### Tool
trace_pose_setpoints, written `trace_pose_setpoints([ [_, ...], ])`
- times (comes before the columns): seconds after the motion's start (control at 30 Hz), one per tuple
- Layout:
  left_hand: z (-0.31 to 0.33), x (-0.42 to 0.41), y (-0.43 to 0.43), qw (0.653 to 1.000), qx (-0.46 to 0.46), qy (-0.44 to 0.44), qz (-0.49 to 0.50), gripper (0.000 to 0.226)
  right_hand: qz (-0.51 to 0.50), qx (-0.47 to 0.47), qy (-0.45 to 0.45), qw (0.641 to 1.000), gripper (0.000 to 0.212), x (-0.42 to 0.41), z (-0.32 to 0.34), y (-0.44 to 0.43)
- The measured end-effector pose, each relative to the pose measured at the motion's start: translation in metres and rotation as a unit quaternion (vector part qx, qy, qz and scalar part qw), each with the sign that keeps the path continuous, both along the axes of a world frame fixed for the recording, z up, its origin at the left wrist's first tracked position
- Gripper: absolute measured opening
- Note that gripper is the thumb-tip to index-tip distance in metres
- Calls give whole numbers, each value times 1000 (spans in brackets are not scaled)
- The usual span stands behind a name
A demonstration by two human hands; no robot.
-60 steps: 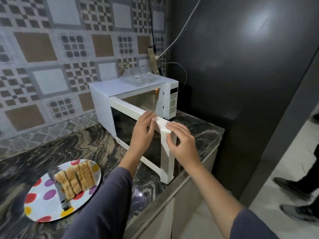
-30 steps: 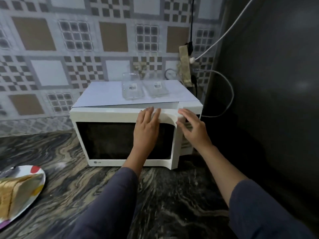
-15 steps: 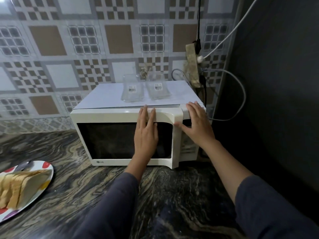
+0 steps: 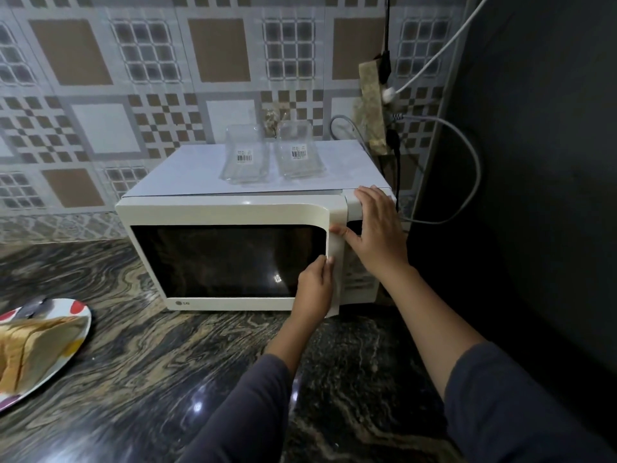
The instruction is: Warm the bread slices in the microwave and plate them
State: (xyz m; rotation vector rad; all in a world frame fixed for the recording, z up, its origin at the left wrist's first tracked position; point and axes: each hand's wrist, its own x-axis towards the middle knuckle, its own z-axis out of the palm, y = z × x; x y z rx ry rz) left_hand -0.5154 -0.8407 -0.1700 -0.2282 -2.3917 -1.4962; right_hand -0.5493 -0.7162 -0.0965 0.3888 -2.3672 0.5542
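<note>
In the head view, the white microwave (image 4: 233, 255) stands on the dark marbled countertop (image 4: 167, 362) against the tiled wall. Its door looks closed, but I cannot tell if it is fully latched. The window is dark and shows only a small reflection, so the inside is not visible.

The left hand (image 4: 314, 292) lies on the lower right part of the door, fingers together and almost straight, with the tips touching the left edge of the vertical handle (image 4: 335, 272). It has hold of nothing. The right hand (image 4: 377, 235) is spread flat over the control panel and hides most of it. Its fingers are straight and reach the top right corner, the thumb rests on the handle, and nothing is grasped.

The bread slices (image 4: 36, 345) lie in a row on a dotted plate (image 4: 78, 315) at the far left, well apart from the microwave. Both are blurred and cut off by the picture's edge, so the slices cannot be counted.

Two clear containers (image 4: 245, 158) with barcode labels sit side by side on top of the microwave. Behind its right corner, a power strip (image 4: 370, 105) with cables is partly hidden.
</note>
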Motion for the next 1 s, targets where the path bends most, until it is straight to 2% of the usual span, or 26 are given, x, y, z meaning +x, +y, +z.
trace_pose_setpoints([
  [0.17,1,-11,-1,999,-21,23,6,32,-10,-29,15,999,78,-2,-2,-6],
  [0.33,-3,-12,0,998,-40,34,19,31,-11,-30,28,999,75,-3,-3,-6],
  [0.5,6,-19,3,998,-54,-10,32,29,-44,-40,29,998,70,-4,-1,-12],
  [0.67,10,-20,1,998,-57,-14,17,29,-49,-27,40,998,70,-7,-1,-11],
  [0.9,18,-13,-3,992,-123,-21,23,30,-63,9,-24,998,65,6,-3,-16],
  [1.0,15,-6,-11,993,-114,-6,34,29,-70,26,-48,996,68,14,-4,-17],
])
